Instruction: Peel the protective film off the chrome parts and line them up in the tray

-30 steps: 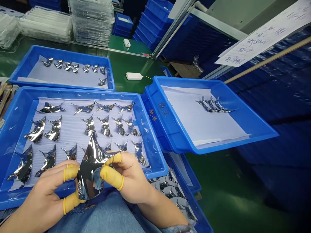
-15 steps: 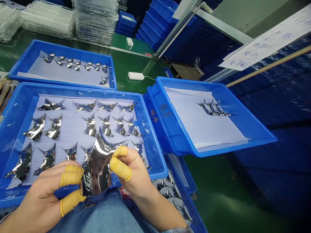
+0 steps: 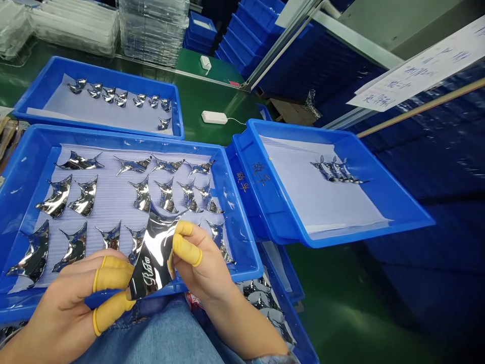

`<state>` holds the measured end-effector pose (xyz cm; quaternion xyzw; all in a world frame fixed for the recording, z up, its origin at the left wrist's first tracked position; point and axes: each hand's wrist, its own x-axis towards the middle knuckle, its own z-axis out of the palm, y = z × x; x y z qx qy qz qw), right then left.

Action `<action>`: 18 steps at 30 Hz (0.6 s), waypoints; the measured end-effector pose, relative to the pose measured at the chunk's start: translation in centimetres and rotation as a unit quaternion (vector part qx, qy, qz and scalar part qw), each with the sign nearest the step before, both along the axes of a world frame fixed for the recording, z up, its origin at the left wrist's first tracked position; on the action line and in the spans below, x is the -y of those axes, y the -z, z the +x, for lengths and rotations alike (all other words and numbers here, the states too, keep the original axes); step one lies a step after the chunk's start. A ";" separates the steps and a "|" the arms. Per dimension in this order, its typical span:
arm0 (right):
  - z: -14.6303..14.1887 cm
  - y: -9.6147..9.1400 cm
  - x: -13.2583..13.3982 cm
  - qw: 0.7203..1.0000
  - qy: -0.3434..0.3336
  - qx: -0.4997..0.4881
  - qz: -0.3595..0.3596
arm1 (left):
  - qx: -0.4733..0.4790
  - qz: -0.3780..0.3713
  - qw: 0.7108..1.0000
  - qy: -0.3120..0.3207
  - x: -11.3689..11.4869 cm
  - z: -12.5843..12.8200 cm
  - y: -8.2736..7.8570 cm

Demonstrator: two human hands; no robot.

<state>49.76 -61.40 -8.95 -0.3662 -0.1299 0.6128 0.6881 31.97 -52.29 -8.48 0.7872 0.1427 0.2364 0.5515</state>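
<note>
A curved, mirror-shiny metal piece (image 3: 157, 253) with pointed corners and white script lettering is held between both hands, over the front of a blue tray (image 3: 242, 253). My left hand (image 3: 83, 293), in yellow finger cots, pinches its lower left corner. On the opposite side, my right hand (image 3: 204, 258) grips the edge with yellow-covered thumb and finger. Rows of similar shiny pieces (image 3: 56, 194) lie on white ribbed paper in the tray below. Some pieces in the front row are partly hidden behind my hands and the held one.
Behind stands another blue tray (image 3: 113, 71) with smaller shiny parts. To the right, stacked blue trays (image 3: 288, 217) hold a few pieces in the top one. A white device (image 3: 214, 118) with a cable lies on the green table (image 3: 189, 126). Clear plastic trays (image 3: 151, 30) are stacked at the back.
The shiny metal piece has been tilted in my fingers, so its reflections and the angle of its lettering differ. Both hands keep their hold, and the view has shifted slightly.
</note>
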 end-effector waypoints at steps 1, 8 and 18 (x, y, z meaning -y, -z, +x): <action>-0.1 0.2 -0.1 1.000 0.002 -0.010 -0.011 | 0.003 -0.007 1.000 -0.005 0.0 0.0 -0.1; -1.6 2.0 -1.1 0.985 -0.027 -0.155 -0.075 | -0.025 -0.213 0.977 -0.009 1.1 -1.1 0.2; -3.4 3.1 -1.7 0.963 -0.109 -0.242 -0.046 | -0.052 -0.351 0.935 -0.005 1.9 -2.8 0.6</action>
